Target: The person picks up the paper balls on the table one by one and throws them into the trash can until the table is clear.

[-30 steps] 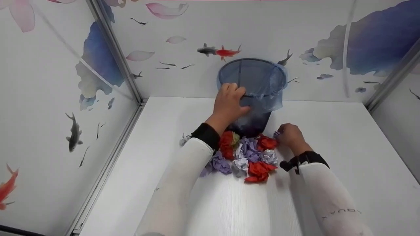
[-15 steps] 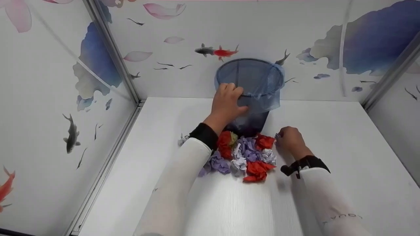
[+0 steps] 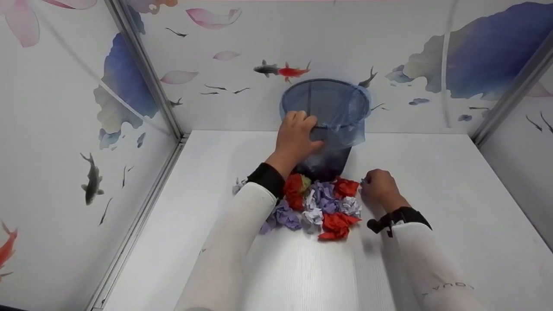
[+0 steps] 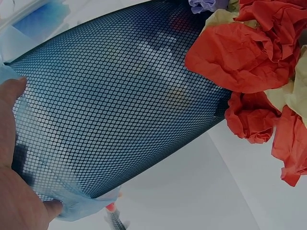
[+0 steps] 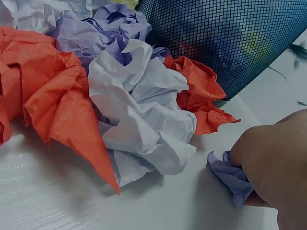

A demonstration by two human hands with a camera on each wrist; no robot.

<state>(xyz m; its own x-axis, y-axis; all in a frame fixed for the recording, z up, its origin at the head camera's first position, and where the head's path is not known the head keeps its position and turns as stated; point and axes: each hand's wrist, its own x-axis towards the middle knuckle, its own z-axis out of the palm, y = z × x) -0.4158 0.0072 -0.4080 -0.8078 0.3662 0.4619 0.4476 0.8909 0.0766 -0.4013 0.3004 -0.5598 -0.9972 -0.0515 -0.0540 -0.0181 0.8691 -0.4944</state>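
Observation:
A dark mesh wastebasket (image 3: 328, 162) lined with a thin blue plastic bag (image 3: 352, 136) stands against the back wall. My left hand (image 3: 295, 136) grips its rim and the bag at the near left side. In the left wrist view, the fingers and thumb of that hand curl over the bagged edge. My right hand (image 3: 382, 188) is to the right of the paper pile, low over the table. It pinches a crumpled purple paper ball (image 5: 232, 177), mostly hidden by the fingers. Through the mesh, blurred coloured shapes show inside the wastebasket.
Crumpled red (image 3: 339, 225), purple (image 3: 287, 214) and white (image 3: 351, 206) paper balls lie heaped before the wastebasket on the white table (image 3: 432, 185). Another pale paper ball (image 3: 237, 185) is partly hidden by the left forearm. Printed wall panels (image 3: 216, 103) enclose the back and sides.
My right hand has drawn slightly back from the pile with the purple paper ball. My left hand stays on the rim; the whole view has shifted a little.

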